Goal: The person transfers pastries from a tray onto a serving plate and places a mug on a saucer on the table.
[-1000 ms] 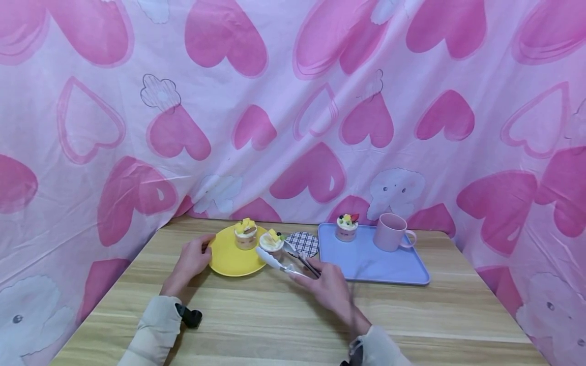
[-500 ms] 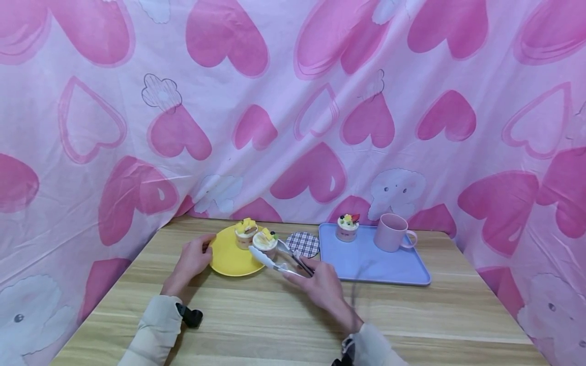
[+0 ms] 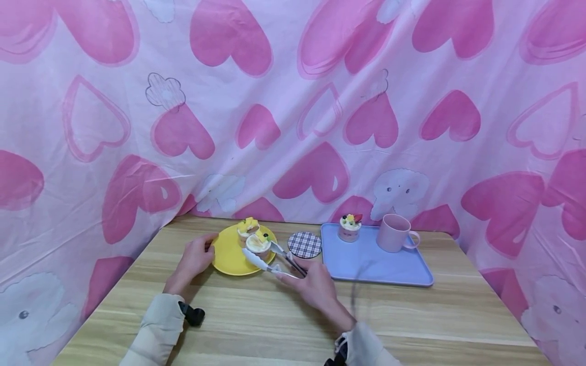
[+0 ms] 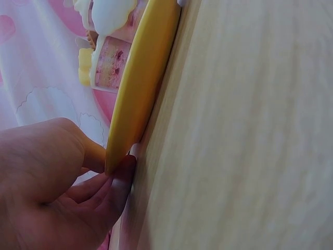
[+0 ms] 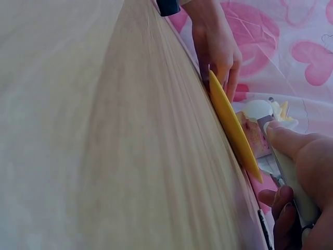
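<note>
My left hand (image 3: 196,258) pinches the left rim of a yellow plate (image 3: 224,260); the left wrist view shows the thumb above the rim and fingers beneath it. In my right hand (image 3: 316,284) is a pair of tongs (image 3: 256,259) with white tips. Those tips sit around a dessert cup (image 3: 258,244) topped with cream and yellow fruit pieces. This cup is over the plate's right part, in front of another dessert cup (image 3: 247,227) that it partly hides. Whether the gripped cup touches the plate is unclear.
A round checked coaster (image 3: 304,245) lies right of the plate. Beyond it, a blue tray (image 3: 375,264) carries a third dessert cup (image 3: 350,230) with strawberry and a pink mug (image 3: 392,234). Heart-patterned cloth (image 3: 311,173) hangs at the table's back edge.
My right hand has moved left with the tongs, carrying the dessert cup from the plate's right edge further over the plate. The coaster shows more fully. My left hand stays on the rim.
</note>
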### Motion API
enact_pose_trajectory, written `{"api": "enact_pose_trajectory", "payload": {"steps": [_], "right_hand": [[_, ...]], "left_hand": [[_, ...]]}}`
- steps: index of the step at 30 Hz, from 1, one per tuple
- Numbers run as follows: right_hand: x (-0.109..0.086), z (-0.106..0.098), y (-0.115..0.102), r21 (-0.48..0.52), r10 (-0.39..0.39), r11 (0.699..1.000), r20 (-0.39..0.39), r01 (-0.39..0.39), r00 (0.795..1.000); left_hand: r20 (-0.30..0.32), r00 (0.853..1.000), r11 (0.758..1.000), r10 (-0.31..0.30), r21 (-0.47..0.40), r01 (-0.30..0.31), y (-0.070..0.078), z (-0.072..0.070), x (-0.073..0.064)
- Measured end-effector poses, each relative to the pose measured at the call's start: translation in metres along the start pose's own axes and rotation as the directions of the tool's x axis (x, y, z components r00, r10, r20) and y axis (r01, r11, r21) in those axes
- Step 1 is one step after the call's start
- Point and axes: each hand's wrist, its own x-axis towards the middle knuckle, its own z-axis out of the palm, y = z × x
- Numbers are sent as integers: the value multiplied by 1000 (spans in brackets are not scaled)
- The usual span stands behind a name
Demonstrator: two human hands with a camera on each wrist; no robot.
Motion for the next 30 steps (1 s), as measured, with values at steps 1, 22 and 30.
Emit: {"api": "enact_pose_trajectory", "payload": {"steps": [1,22,30], "right_hand": [[0,0,0,0,4,1000,1,-4,1000],[-14,-12,7,-41,-16,999,20,16,1000],[-20,-18,9,-48,-27,998,40,28,999]], "left_hand": [[-1,1000,1000,-5,-2,5,1,0,0],[-3,1000,1000,5,-8,-5,5,-1,-2],[24,1000,1000,-20,-14,20,-1,-2,1]]}}
